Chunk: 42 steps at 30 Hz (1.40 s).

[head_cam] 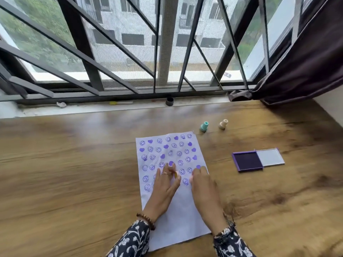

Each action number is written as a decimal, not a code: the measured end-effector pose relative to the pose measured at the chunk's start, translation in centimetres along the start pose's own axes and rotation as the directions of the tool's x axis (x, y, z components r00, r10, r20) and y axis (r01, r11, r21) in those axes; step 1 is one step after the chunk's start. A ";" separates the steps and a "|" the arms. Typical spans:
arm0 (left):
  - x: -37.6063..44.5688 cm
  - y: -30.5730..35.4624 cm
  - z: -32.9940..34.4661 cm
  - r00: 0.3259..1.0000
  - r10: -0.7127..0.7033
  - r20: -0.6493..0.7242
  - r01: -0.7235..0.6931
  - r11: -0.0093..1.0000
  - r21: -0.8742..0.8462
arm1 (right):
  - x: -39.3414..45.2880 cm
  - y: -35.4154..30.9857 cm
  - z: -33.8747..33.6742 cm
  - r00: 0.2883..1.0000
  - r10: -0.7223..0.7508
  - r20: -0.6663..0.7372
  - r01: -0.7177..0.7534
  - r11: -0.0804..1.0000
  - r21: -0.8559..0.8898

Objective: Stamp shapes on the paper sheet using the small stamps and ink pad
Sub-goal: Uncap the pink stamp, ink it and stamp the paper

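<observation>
A white paper sheet (178, 217) lies on the wooden table, its upper part covered with purple smiley and heart prints. My left hand (164, 184) rests on the sheet's middle, fingers pinched around a small yellow stamp (175, 174) that touches the paper. Beside it, my right hand (203, 186) lies flat on the sheet's right edge and holds nothing. A teal stamp (204, 126) and a cream stamp (223, 124) stand beyond the paper's top right corner. The open purple ink pad (247, 161) sits to the right, with its clear lid (270, 157) next to it.
The wooden table (74, 173) runs up to a window ledge with a black cap (169, 101) and a yellow-tipped stick (119, 103). Dark window bars stand behind. A dark curtain (306, 71) hangs at the back right corner.
</observation>
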<state>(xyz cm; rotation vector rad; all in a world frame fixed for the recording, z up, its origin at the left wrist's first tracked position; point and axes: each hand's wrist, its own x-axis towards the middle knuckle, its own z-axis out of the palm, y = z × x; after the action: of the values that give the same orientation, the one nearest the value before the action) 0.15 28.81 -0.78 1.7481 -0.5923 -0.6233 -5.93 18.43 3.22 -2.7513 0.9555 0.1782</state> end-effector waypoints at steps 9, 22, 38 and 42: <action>-0.1 1.3 -0.9 0.997 -0.074 0.027 0.074 0.997 0.023 | 1.4 2.3 -2.0 0.993 0.095 0.074 -0.118 0.890 0.441; -1.2 4.2 0.4 0.971 -0.223 0.081 0.232 0.819 -0.524 | -2.5 5.0 -6.5 0.996 -0.053 0.077 -0.059 0.283 0.957; 1.9 8.4 6.4 0.982 -0.184 0.030 0.170 0.818 -0.550 | 0.0 11.2 -10.1 0.994 -0.106 -0.025 0.060 0.344 0.937; 3.7 9.3 8.7 0.986 -0.164 0.012 0.149 0.860 -0.488 | 1.4 13.5 -10.7 0.994 -0.099 -0.044 0.075 0.339 0.938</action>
<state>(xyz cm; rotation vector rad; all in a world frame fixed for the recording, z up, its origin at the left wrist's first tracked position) -3.77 17.99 5.77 1.3278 -0.2382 -0.7829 -12.79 4.60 11.06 -1.6449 0.5712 -0.3035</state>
